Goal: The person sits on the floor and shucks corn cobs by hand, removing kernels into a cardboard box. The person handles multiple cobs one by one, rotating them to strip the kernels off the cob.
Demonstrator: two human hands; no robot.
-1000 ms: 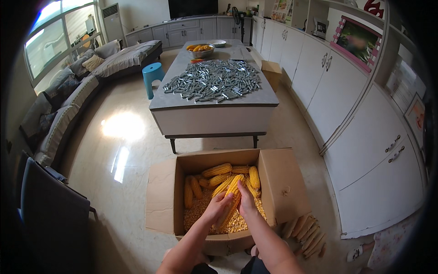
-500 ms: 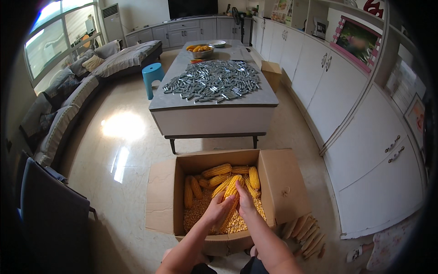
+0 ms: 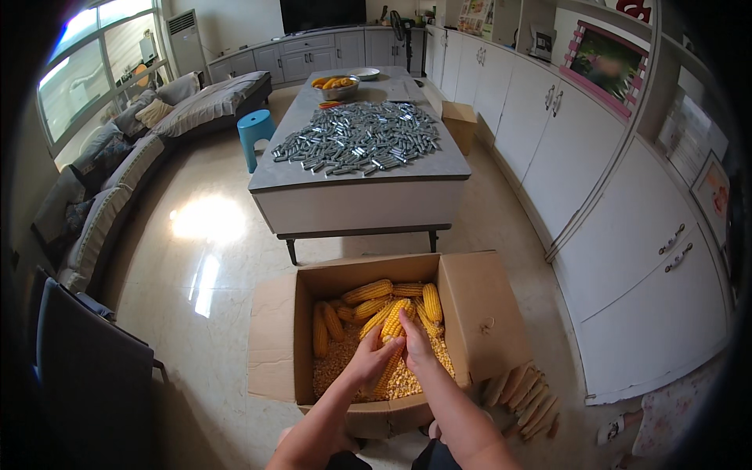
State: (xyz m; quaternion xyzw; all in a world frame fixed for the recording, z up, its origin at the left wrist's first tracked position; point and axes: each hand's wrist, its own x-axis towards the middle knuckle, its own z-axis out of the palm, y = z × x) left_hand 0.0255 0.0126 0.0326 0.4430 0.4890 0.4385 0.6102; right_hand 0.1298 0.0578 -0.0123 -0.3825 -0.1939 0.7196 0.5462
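An open cardboard box [image 3: 482, 313] stands on the floor in front of me, holding several yellow corn cobs [image 3: 368, 291] on a layer of loose kernels [image 3: 333, 368]. Over the box, both hands grip one corn cob [image 3: 393, 321] that slants up to the right. My left hand [image 3: 368, 360] wraps its lower part. My right hand [image 3: 413, 345] closes on its upper part, thumb pressed to the kernels.
Bare stripped cobs [image 3: 523, 395] lie piled on the floor right of the box. Beyond stands a grey table [image 3: 356, 188] covered with small metal pieces, with a bowl of corn [image 3: 334, 83] at its far end. White cabinets [image 3: 627, 274] line the right; a sofa [image 3: 102, 196] sits left.
Both hands stay on the same cob over the box; the fingers have shifted only slightly.
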